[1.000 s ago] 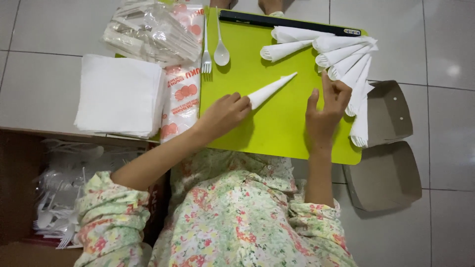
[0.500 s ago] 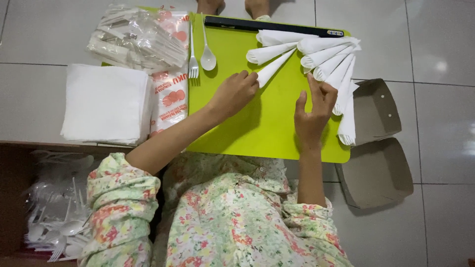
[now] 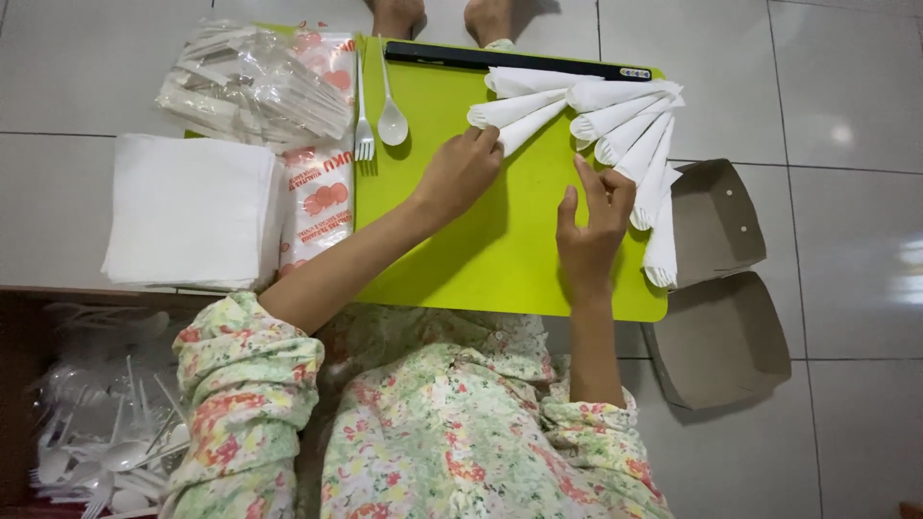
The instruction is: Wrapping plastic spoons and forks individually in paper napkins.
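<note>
Rolled napkin cone point(image 3: 519, 123) now slid far into fan, left hand point(image 3: 460, 173) pinching it; right hand point(image 3: 588, 231) spread wide, empty.

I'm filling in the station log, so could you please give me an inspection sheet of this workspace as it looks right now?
Surface: lime-green board on a pale tiled floor.
Job's things: white rolled napkin cones fanned along the board's top right; the newest cone lies at the left of the fan.
Clutter: napkin stack, printed wrapper, bag of wrapped cutlery, white plastic fork and spoon, two open cardboard boxes, loose plastic cutlery lower left.
Hands: left hand touches the newest cone; right hand rests open on the board beside the fan.
Cables: nothing seen.
Surroundings: bare feet at the top edge.
</note>
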